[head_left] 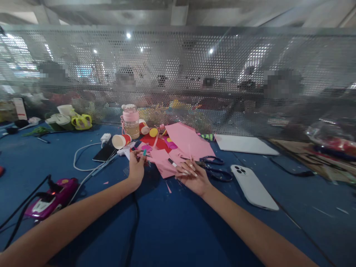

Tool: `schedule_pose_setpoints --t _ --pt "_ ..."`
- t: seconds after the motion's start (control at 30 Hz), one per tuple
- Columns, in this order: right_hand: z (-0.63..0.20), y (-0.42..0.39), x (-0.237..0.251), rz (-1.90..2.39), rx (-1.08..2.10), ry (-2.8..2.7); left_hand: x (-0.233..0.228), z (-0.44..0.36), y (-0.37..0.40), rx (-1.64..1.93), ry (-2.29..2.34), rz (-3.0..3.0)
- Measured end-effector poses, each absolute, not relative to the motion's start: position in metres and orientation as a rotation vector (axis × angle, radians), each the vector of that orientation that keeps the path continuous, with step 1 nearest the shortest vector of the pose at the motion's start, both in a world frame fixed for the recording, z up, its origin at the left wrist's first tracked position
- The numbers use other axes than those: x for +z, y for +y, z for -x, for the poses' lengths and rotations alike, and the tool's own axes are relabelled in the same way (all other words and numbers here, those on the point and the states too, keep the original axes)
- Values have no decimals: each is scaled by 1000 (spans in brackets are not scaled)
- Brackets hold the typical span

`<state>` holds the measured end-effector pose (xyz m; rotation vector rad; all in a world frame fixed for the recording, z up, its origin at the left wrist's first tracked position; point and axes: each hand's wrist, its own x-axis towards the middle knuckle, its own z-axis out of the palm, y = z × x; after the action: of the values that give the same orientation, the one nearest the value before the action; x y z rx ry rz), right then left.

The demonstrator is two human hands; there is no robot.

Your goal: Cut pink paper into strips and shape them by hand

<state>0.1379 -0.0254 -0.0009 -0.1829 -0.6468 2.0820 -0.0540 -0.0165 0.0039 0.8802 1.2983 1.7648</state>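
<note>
hands at the pink paper pile

from my feed both arms reach out over the blue table (172, 230) toward a heap of craft scraps in the middle. the left hand (137, 168) is curled, fingers pinched together around something small with a teal tip (144, 152); i cannot tell what that thing is. the right hand (194, 176) lies spread, long-nailed fingers flat on the near edge of the pink paper (183, 142), pressing it to the table rather than gripping it. the paper sits in the centre of the scene, just far of both hands, over red and yellow scraps.

just right of the right hand lie dark scissors (215, 168), and farther right a white phone (254, 187) face down. far of the left hand stand a tipped paper cup (121, 141) and a pink-lidded jar (131, 120). a black phone (104, 152) with a white cable lies left of the cup. at the near left sits a magenta device (52, 196) with black cords. a perforated metal screen (178, 74) closes off the far side.
</note>
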Motion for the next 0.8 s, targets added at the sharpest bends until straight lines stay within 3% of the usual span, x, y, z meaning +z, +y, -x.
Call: schedule_pose_setpoints --t 0.27,0.8 --pt "-150 -11 1 302 1826 -844 1 53 -18 1731 1295 -963" --pt "-151 -10 -3 337 1894 -760 5 52 -17 1718 1295 -812"
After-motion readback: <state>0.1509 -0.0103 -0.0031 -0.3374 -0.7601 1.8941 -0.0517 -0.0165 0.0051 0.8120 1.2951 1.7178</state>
